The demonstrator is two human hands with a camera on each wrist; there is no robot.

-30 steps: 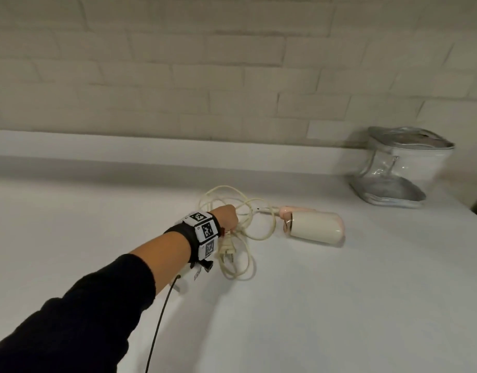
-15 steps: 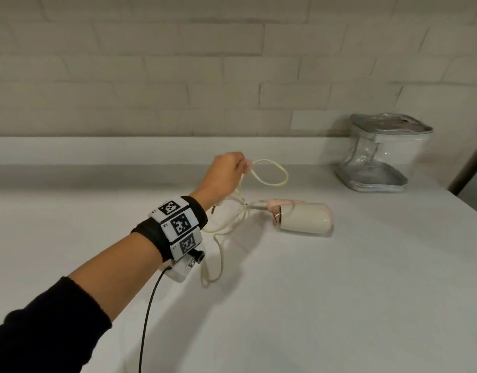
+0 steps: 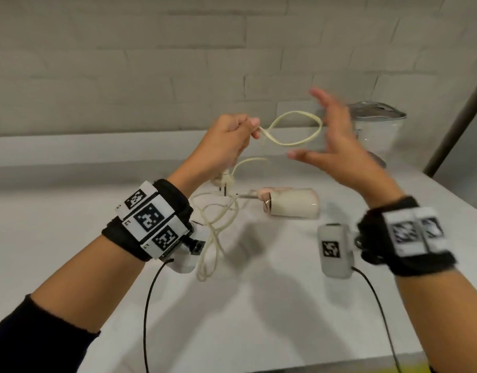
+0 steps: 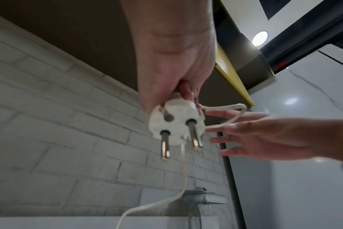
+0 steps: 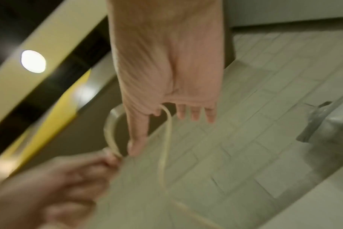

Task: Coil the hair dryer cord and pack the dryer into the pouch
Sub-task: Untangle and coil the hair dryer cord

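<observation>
A cream hair dryer (image 3: 292, 204) with a pink handle lies on its side on the white counter (image 3: 70, 224). My left hand (image 3: 226, 144) is raised above it and grips the cream cord (image 3: 294, 142), with the white plug (image 4: 176, 122) held under the palm, pins down. A loop of cord sticks out to the right of the fist. My right hand (image 3: 331, 138) is open with spread fingers, and the loop's far end lies at its palm (image 5: 166, 117). More cord (image 3: 218, 224) hangs tangled down to the counter. The clear pouch (image 3: 377, 130) with a grey top stands behind my right hand.
A white brick wall (image 3: 151, 63) with a low ledge runs behind the counter. The counter's right edge falls away near a dark post (image 3: 458, 103). Black cables (image 3: 148, 305) hang from both wrist cameras.
My left hand has risen higher with the cord and plug. My right hand has come into view and reached the cord loop with spread fingers.
</observation>
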